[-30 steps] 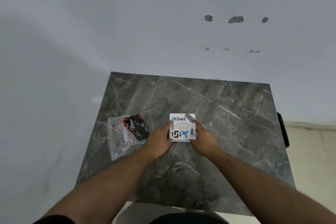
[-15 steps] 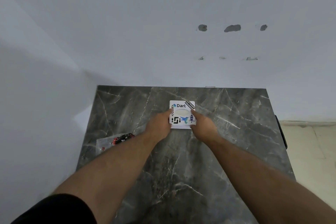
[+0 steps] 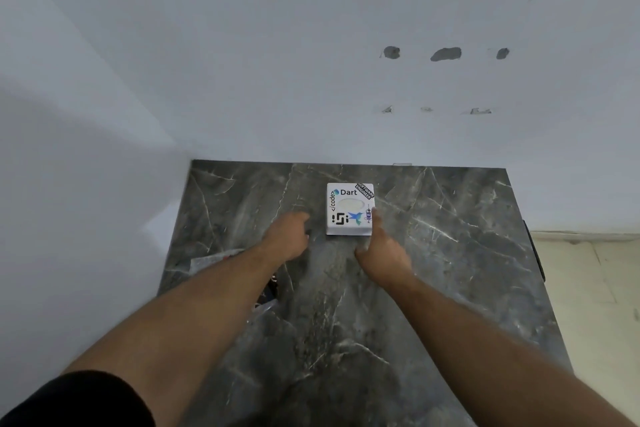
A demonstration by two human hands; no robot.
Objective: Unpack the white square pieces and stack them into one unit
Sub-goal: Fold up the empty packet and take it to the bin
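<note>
Two bare hands rest over the dark marble worktop (image 3: 433,288). Left hand (image 3: 287,236), grip loosely curled on nothing, sits just left of the white square stack (image 3: 349,210); right hand (image 3: 382,251), fingers apart, touches its right edge.

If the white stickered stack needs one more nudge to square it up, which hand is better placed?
Probably the right hand: its fingertips lie against the right edge of the white square stack with stickers on the grey marble table. The left hand sits apart from the stack, with bare tabletop between.
</note>
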